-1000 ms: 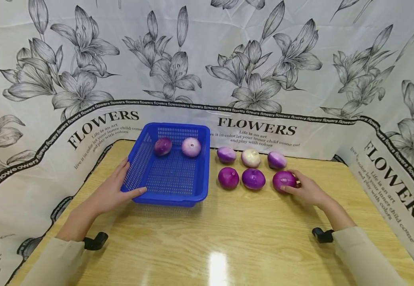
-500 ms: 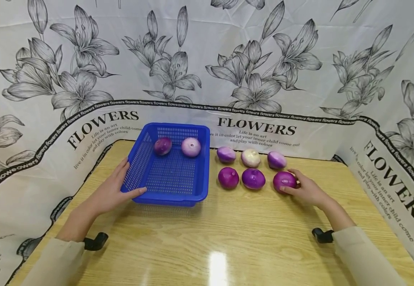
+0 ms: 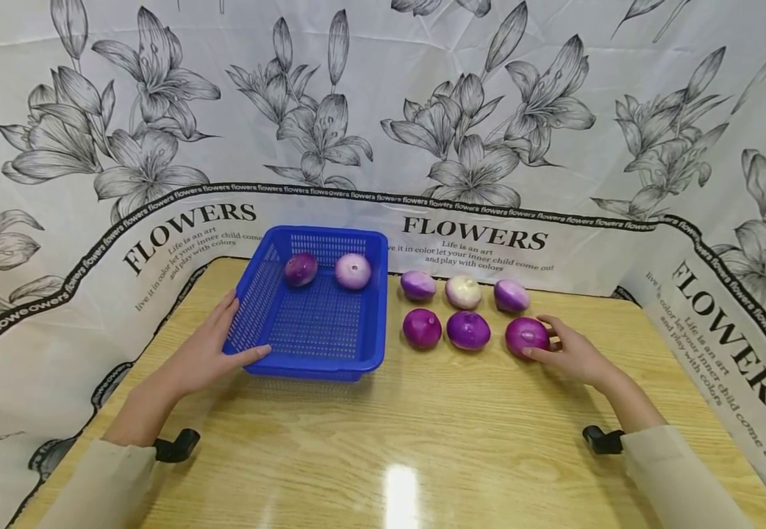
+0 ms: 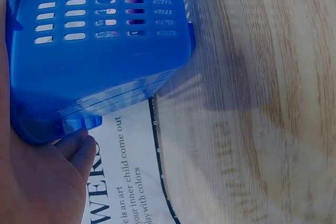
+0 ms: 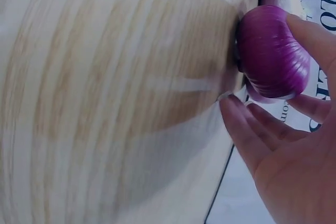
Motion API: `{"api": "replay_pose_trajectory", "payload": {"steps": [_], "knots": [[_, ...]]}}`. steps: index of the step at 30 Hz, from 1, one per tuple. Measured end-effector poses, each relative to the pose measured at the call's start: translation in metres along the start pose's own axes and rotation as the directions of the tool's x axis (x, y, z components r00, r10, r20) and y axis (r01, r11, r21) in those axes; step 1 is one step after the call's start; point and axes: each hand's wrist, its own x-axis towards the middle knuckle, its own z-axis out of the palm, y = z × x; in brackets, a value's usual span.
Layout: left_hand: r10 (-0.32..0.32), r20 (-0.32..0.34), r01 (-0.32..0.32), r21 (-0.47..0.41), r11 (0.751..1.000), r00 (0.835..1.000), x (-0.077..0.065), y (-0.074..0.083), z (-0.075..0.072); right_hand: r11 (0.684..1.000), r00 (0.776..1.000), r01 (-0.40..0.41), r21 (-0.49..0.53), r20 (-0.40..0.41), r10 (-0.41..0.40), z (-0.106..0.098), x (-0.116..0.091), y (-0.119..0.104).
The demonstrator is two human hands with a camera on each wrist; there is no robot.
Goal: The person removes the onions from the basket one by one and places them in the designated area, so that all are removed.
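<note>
My left hand (image 3: 201, 353) holds the near left corner of a blue plastic basket (image 3: 306, 365), its thumb over the front rim. In the left wrist view, fingertips (image 4: 81, 142) curl under the basket's lip. Two peeled onions, one dark purple (image 3: 301, 270) and one pale (image 3: 353, 272), lie inside at the back. On the table, my right hand (image 3: 575, 354) is around the right side of a purple onion (image 3: 525, 336). The right wrist view shows the thumb at this onion (image 5: 273, 51), while the lower fingers (image 5: 247, 135) are spread, with a gap beside it.
Left of that onion sit two more purple onions (image 3: 422, 328) (image 3: 468, 330). Behind them is a row of three: a purple-white one (image 3: 418, 286), a whitish one (image 3: 464, 292) and another purple-white one (image 3: 512, 295). Flower-printed cloth (image 3: 475, 220) borders the wooden table (image 3: 489, 441).
My right hand has shifted slightly right and its fingers have loosened from the purple onion, which stays nearly in place. The left hand and basket hold still.
</note>
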Motion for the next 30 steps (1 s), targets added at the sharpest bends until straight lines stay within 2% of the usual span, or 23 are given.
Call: {"api": "replay_pose_trajectory", "payload": {"steps": [5,9,14,23,30], "knots": [[0.003,0.003,-0.003,-0.005,1.000,1.000,-0.001,0.001,0.001,0.999,0.999,0.037,-0.016,0.001,-0.037,-0.001,-0.007,-0.003],[0.005,0.000,-0.005,-0.011,1.000,1.000,-0.002,0.002,0.000,0.993,0.995,0.100,-0.057,-0.023,-0.101,-0.004,-0.008,-0.012],[0.006,-0.005,-0.006,-0.013,1.000,1.000,-0.002,0.003,-0.002,0.985,0.990,0.129,-0.113,-0.049,-0.135,-0.011,-0.008,-0.032],[0.005,-0.001,-0.005,-0.014,1.000,1.000,-0.002,0.002,0.000,0.975,0.983,0.163,-0.154,-0.062,-0.174,-0.011,-0.012,-0.070],[0.012,-0.008,-0.012,-0.022,1.000,1.000,-0.001,0.000,0.001,0.954,0.960,0.268,-0.134,-0.047,-0.276,-0.006,-0.002,-0.103]]}}
